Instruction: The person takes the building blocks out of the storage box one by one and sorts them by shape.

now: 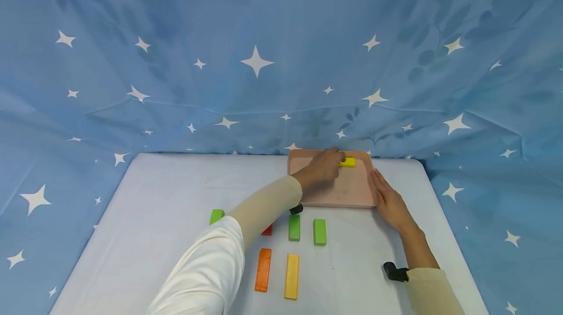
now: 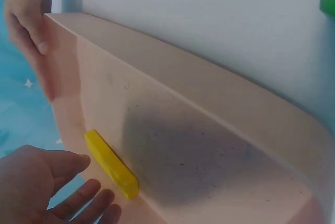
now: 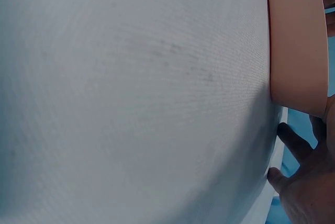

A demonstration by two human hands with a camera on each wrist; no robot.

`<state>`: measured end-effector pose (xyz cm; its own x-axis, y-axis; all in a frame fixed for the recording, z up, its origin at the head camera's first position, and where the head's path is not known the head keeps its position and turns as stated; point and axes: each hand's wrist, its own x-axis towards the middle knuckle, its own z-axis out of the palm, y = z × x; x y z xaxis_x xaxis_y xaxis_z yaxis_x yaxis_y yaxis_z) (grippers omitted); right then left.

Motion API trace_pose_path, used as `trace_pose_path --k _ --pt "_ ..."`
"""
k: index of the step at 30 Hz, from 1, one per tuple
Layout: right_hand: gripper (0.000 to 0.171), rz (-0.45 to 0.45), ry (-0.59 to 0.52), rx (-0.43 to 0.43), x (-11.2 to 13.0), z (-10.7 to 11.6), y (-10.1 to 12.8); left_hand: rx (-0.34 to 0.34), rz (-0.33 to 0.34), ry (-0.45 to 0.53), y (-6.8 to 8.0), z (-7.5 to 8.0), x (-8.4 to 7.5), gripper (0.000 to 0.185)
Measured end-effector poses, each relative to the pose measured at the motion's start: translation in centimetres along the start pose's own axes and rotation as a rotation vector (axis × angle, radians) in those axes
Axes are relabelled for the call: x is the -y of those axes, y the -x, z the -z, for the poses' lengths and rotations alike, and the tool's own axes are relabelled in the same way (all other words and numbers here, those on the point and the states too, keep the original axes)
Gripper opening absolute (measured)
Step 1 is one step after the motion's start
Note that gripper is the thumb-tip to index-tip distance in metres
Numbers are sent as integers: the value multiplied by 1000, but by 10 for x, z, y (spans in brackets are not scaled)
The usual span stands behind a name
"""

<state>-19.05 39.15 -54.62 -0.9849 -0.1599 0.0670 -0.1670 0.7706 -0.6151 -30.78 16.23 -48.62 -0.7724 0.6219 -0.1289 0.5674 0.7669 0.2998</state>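
Observation:
A pink tray [image 1: 338,197] stands at the back of the white table. Inside it, along the far wall, lies a yellow block [image 1: 349,162], also visible in the left wrist view [image 2: 111,164]. My left hand [image 1: 324,165] reaches over the tray beside this block. In the left wrist view the left hand [image 2: 57,187] has its fingers loosely bent, thumb and fingers apart, close to the block and not round it. My right hand [image 1: 391,203] rests with extended fingers against the tray's right side; part of it shows in the right wrist view [image 3: 311,182].
Nearer on the table lie green blocks [image 1: 319,232] [image 1: 294,228] [image 1: 216,215], an orange block [image 1: 263,270], a light yellow block [image 1: 292,277] and a red block [image 1: 267,230] partly hidden by the left arm. A blue star-patterned cloth [image 1: 264,95] hangs behind the table.

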Motion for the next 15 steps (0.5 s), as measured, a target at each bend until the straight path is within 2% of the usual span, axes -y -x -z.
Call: trace_pose_path --k 4,8,15 --pt "53 -13 -1 6 2 4 -1 1 -2 -29 -10 -1 0 44" --pt "53 -9 -6 10 1 2 -3 -4 -15 -29 -13 -2 0 43" --pt "53 -8 4 12 1 2 -1 20 -16 -95 -16 -10 -1 42"
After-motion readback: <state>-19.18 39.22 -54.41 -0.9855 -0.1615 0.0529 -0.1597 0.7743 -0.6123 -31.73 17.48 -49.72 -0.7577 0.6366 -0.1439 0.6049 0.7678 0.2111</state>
